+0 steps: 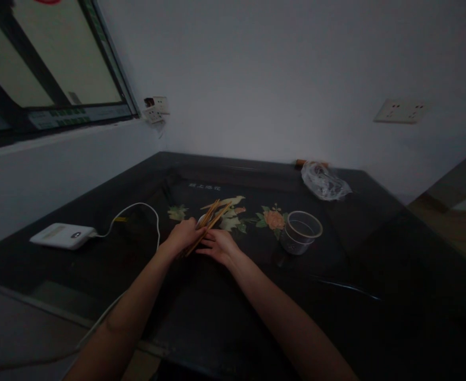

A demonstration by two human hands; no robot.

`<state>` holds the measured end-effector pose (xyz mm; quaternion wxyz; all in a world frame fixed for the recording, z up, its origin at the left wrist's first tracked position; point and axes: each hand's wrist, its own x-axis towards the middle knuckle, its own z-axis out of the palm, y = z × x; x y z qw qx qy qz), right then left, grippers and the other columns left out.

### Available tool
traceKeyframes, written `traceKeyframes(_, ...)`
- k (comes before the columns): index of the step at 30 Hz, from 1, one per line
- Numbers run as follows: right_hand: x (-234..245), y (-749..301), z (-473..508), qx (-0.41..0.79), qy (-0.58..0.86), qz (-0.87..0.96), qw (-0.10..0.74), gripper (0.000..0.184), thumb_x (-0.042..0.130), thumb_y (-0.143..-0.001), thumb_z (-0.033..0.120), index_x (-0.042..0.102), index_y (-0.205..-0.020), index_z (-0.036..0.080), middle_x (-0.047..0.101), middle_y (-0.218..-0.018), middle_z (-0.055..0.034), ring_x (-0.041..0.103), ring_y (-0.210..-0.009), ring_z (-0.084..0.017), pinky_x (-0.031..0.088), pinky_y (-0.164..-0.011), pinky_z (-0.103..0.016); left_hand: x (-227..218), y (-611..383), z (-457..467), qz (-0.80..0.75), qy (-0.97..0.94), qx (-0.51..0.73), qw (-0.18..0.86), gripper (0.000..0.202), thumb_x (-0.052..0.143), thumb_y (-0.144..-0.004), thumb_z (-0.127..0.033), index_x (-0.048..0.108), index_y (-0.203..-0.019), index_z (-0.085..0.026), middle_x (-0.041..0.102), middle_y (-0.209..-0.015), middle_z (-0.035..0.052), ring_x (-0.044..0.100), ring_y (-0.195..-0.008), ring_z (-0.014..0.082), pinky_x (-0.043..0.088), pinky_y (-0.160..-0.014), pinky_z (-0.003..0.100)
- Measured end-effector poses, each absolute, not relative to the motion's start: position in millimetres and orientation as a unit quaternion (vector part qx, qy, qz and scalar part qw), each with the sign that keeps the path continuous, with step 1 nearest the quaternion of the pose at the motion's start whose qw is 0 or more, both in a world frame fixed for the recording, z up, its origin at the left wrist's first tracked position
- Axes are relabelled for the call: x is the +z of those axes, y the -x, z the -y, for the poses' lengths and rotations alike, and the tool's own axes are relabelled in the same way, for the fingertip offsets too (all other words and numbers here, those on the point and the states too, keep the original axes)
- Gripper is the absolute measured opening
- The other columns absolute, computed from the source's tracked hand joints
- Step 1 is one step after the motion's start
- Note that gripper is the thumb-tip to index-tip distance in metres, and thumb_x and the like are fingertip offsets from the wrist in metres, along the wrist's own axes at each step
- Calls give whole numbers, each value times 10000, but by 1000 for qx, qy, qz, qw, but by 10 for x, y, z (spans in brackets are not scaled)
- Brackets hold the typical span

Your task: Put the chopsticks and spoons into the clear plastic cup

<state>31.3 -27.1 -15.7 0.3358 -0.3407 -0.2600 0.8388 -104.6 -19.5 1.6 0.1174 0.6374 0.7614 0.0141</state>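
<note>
Left hand grips sticks; long axis slants away, rightward.

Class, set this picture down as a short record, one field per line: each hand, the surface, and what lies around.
Left grip: left hand closed around thin sticks
Right grip: right hand at the sticks, exact hold unclear
Surface: dark table with printed flowers
Right of hands: clear round tub, upright
Back right: crumpled clear plastic bag
Left of hands: white device with white cable
Light: dim
</note>
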Motion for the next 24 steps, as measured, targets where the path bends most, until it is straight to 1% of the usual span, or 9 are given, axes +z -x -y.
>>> traceKeyframes(8, -103, -216, 345, 834, 332, 249, 363, 82, 567, -823, 134, 556, -755, 178, 568, -682, 20, 545, -645, -129, 526, -745, -390, 54, 918, 304, -775, -620, 25, 120, 350, 393, -935, -358, 562, -1059, -77, 687, -1017, 241, 669, -989, 333, 483, -762, 350)
traceKeyframes(12, -55, -234, 402, 828, 327, 256, 378, 86, 615, -794, 146, 560, -736, 178, 560, -662, 30, 534, -641, -125, 512, -748, -382, 59, 853, 360, -769, -624, 37, 134, 295, 344, -955, -293, 536, -1047, -87, 699, -975, 219, 685, -940, 317, 479, -725, 338)
traceKeyframes(15, -5, -316, 459, 822, 323, 260, 390, 84, 626, -787, 157, 567, -733, 181, 566, -665, 28, 546, -687, -138, 499, -754, -375, 55, 777, 396, -751, -642, 56, 142, 258, 334, -960, -270, 517, -1028, -102, 699, -970, 205, 686, -928, 305, 474, -717, 329)
traceKeyframes(17, 39, -404, 522, 819, 318, 263, 399, 63, 607, -795, 154, 582, -746, 183, 587, -695, 16, 560, -738, -151, 489, -762, -372, 45, 714, 431, -733, -660, 75, 145, 235, 326, -961, -257, 499, -1028, -111, 695, -974, 198, 684, -921, 296, 472, -720, 328)
traceKeyframes(20, 106, -563, 680, 815, 308, 266, 413, 40, 603, -785, 155, 603, -788, 195, 631, -797, -3, 574, -848, -173, 470, -772, -361, 21, 617, 517, -697, -693, 106, 152, 205, 319, -958, -238, 467, -1047, -128, 687, -979, 173, 680, -906, 268, 472, -734, 320)
traceKeyframes(22, 140, -662, 834, 811, 303, 266, 424, 104, 617, -758, 151, 615, -839, 216, 652, -895, -6, 571, -936, -186, 455, -780, -349, 6, 559, 606, -669, -715, 123, 158, 199, 314, -956, -245, 459, -1048, -143, 677, -988, 155, 672, -906, 254, 473, -753, 319)
traceKeyframes(24, 156, -740, 1022, 811, 293, 258, 437, 206, 622, -729, 146, 627, -911, 244, 658, -1004, -6, 559, -1021, -197, 439, -794, -338, -3, 512, 721, -646, -734, 130, 166, 200, 314, -951, -268, 469, -1018, -159, 670, -973, 137, 665, -891, 250, 476, -762, 328)
